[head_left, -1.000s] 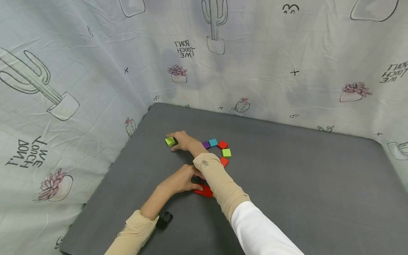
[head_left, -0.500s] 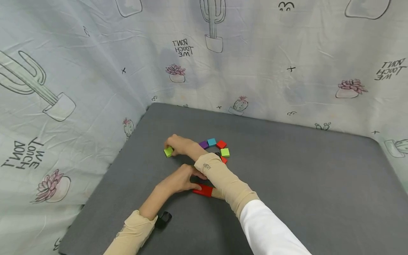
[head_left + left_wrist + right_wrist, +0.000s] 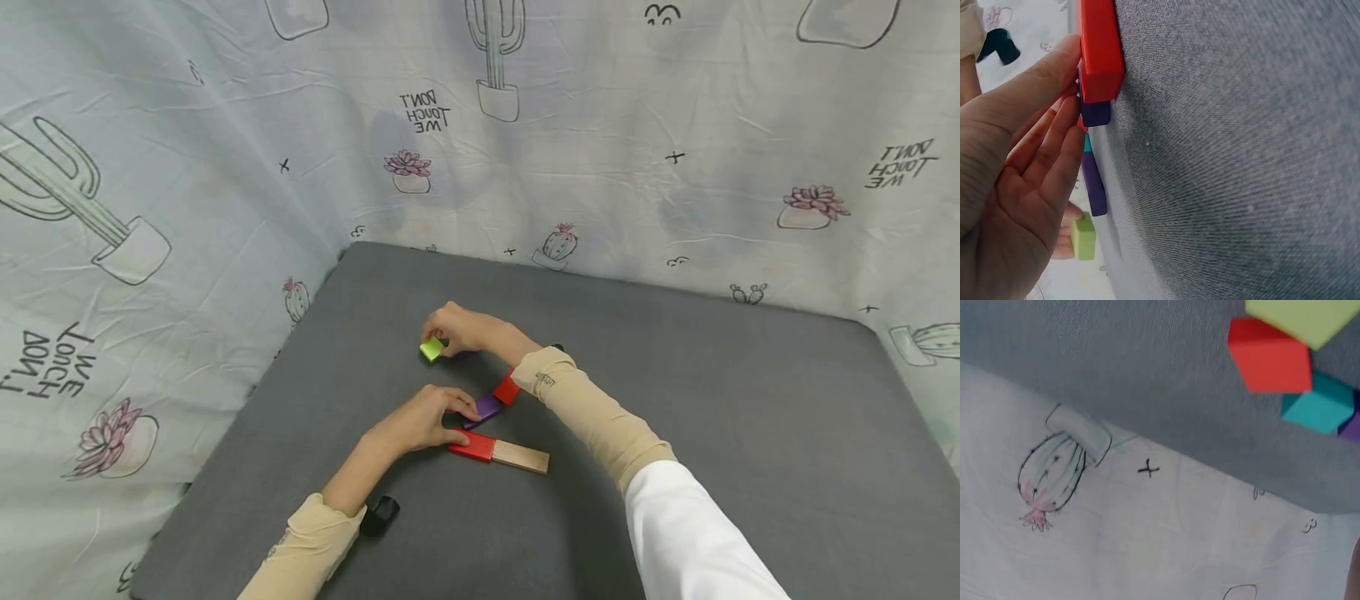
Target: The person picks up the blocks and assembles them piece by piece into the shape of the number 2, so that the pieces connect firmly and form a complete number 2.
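Note:
My right hand (image 3: 468, 329) pinches a light-green block (image 3: 432, 349) low over the table, near the end of a purple block (image 3: 467, 353) mostly hidden behind it. My left hand (image 3: 420, 421) rests at the near side of the arrangement. In the left wrist view its thumb lies on a red block (image 3: 1101, 53), while the nearly straight fingers reach beside a small dark purple block (image 3: 1095, 114). Seen from the head, the long red block (image 3: 472, 445) lies end to end with a bare wooden block (image 3: 521, 457). Beyond them, a purple block (image 3: 486, 408) meets another red one (image 3: 507, 389).
The right wrist view shows more of the curved row: a green block (image 3: 1307, 317), a red block (image 3: 1272, 357) and a teal block (image 3: 1319, 403). Everything lies on a grey table (image 3: 712, 442). A cactus-print cloth (image 3: 615, 142) hangs behind it.
My right hand has brought the green block nearer, then right towards the purple block. The right forearm has swung right, uncovering the wooden block. My left hand has hardly moved.

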A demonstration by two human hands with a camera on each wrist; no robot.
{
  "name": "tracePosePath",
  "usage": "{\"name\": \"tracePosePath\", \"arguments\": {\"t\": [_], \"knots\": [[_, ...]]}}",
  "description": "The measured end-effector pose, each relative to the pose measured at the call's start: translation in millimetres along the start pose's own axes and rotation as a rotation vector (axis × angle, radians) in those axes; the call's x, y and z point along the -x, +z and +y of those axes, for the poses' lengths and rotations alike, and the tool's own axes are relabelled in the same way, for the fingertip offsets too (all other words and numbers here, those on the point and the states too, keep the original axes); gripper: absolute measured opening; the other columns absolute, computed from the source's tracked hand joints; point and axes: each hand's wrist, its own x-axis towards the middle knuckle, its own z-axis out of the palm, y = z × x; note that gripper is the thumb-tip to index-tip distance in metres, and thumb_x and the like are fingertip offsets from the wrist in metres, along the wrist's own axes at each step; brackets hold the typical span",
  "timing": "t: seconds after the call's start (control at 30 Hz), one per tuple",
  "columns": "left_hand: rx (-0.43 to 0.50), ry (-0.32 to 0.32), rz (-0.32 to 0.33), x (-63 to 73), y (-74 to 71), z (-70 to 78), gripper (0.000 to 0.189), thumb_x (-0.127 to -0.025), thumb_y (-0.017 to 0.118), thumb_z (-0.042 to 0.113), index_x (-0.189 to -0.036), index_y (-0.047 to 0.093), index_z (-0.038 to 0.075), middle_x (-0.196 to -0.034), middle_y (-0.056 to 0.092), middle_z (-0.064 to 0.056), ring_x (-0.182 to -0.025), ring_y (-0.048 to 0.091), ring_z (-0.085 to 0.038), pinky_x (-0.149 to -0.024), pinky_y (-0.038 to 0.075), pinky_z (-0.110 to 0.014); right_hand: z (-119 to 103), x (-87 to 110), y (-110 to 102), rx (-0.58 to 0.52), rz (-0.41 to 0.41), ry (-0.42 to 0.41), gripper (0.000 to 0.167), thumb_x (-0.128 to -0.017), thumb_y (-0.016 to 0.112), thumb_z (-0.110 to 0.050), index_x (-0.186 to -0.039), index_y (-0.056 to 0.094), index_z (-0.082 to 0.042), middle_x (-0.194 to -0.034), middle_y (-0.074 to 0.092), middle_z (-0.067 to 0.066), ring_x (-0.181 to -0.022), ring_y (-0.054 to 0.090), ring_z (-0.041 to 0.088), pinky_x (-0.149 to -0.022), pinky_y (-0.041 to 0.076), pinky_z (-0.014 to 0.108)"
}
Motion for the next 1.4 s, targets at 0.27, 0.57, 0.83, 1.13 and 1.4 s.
{"name": "tracePosePath", "arguments": {"t": [0.27,0.57,0.83,1.13,1.4], "knots": [[-0.003,0.018,0.006,-1.2,0.4,-0.2,0.029,-0.073,0.084,0.015,-0.100,0.076,0.007,-0.108,0.068,-0.004,-0.101,0.062,-0.019,-0.091,0.050,-0.035,7,5.0,13,-0.002,0.025,-0.075,0.028,-0.081,0.075,-0.004,-0.109,0.071,-0.003,-0.109,0.068,0.009,-0.094,0.062,0.017,-0.080,0.050,0.021],[-0.002,0.033,0.004,-3.2,0.1,3.5,0.029,-0.073,0.084,0.014,-0.100,0.076,0.006,-0.108,0.068,-0.005,-0.101,0.062,-0.020,-0.091,0.050,-0.035,8,10.0,13,0.050,0.045,-0.053,0.028,-0.081,0.078,-0.009,-0.108,0.072,-0.005,-0.106,0.069,0.007,-0.098,0.062,0.019,-0.083,0.050,0.024],[0.004,0.028,-0.003,-4.9,0.3,2.8,0.030,-0.073,0.085,0.014,-0.101,0.076,0.006,-0.107,0.068,-0.005,-0.101,0.062,-0.019,-0.090,0.050,-0.035,10,11.8,9,0.035,0.008,-0.022,0.027,-0.079,0.079,-0.010,-0.106,0.074,-0.010,-0.106,0.069,0.003,-0.100,0.061,0.016,-0.083,0.050,0.023],[0.003,0.031,-0.015,-8.1,0.5,5.2,0.031,-0.073,0.085,0.014,-0.101,0.076,0.006,-0.109,0.068,-0.006,-0.102,0.063,-0.020,-0.090,0.051,-0.036,7,11.6,6,0.046,-0.062,0.020,0.027,-0.081,0.077,-0.011,-0.108,0.074,-0.012,-0.109,0.070,0.001,-0.100,0.063,0.013,-0.083,0.051,0.022],[-0.009,0.013,-0.101,-17.7,-9.1,8.7,0.028,-0.076,0.082,0.013,-0.103,0.075,0.005,-0.110,0.068,-0.007,-0.104,0.062,-0.022,-0.092,0.050,-0.036,11,22.9,-9,-0.102,-0.003,0.062,0.050,-0.081,0.077,-0.008,-0.129,0.061,-0.007,-0.132,0.058,0.008,-0.124,0.051,0.024,-0.101,0.043,0.034]]}}
